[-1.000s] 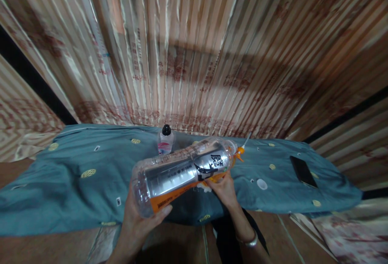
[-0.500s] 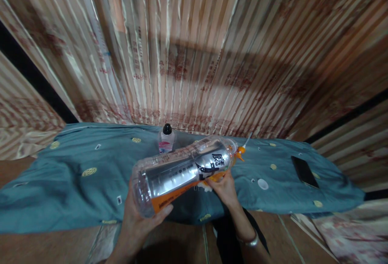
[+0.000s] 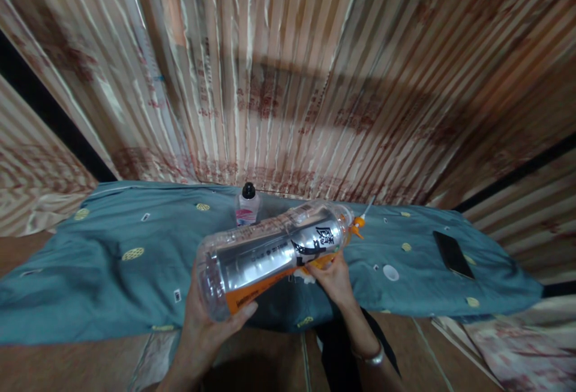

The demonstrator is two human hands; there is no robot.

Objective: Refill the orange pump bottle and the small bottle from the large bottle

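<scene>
I hold a large clear plastic bottle (image 3: pixel 270 251) with a silver and orange label on its side, its orange neck pointing away to the right. My left hand (image 3: pixel 204 323) cups its base from below, fingers wrapped round it. My right hand (image 3: pixel 330 278) grips the bottle near its shoulder from underneath. A thin white stick pokes out by the orange neck (image 3: pixel 357 227). Whether the bottle has a cap is hidden.
A teal patterned cloth (image 3: pixel 112 272) covers the table. On it stand a small bottle with a black cap (image 3: pixel 247 206), a white round cap (image 3: pixel 390 272) and a dark phone (image 3: pixel 452 254) at the right. Striped curtains (image 3: pixel 288 80) hang behind.
The bottle and both hands have barely shifted; the view has drifted slightly.
</scene>
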